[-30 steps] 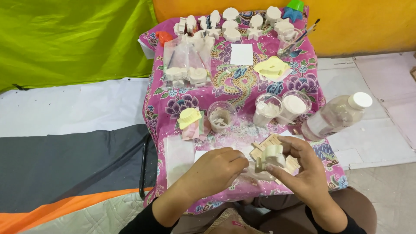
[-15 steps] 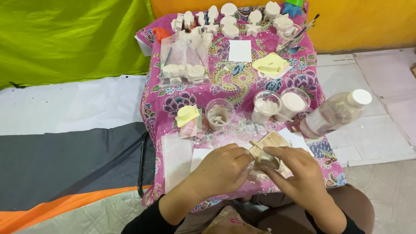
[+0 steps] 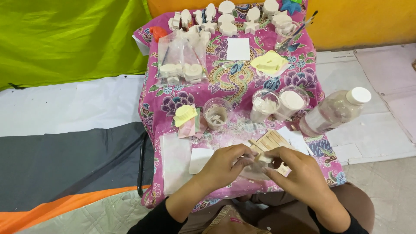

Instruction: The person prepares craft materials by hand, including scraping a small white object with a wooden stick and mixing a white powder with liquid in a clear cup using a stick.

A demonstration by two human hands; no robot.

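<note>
Pinching a small pale object (image 3: 261,158) between them, the left hand (image 3: 225,164) and the right hand (image 3: 299,173) meet low over the near edge of a little table draped in a pink floral cloth (image 3: 225,82). Both hands are curled closed around the piece, fingertips touching it from either side; it is mostly hidden, so its shape cannot be told beyond a whitish, plaster-like look and a clear film under it. Just behind the hands lies a bundle of flat wooden sticks (image 3: 271,141), one stick reaching toward the fingers. A white paper square (image 3: 200,159) lies beside the left hand.

Farther back on the cloth stand three clear plastic cups: one with grey residue (image 3: 216,113), one with white powder (image 3: 264,106), one filled with white (image 3: 292,102). A clear bottle with a white cap (image 3: 333,112) lies tilted at the right edge of the table. Left of the cups sits a yellow shell-shaped mould (image 3: 185,115) on small cards. Mid-table are a clear bag of white casts (image 3: 182,65), another white paper square (image 3: 238,48) and a yellow flat mould (image 3: 268,63). Along the far edge, a row of white plaster figures (image 3: 227,19) stands, with brushes in a cup (image 3: 294,32) at the right.
</note>
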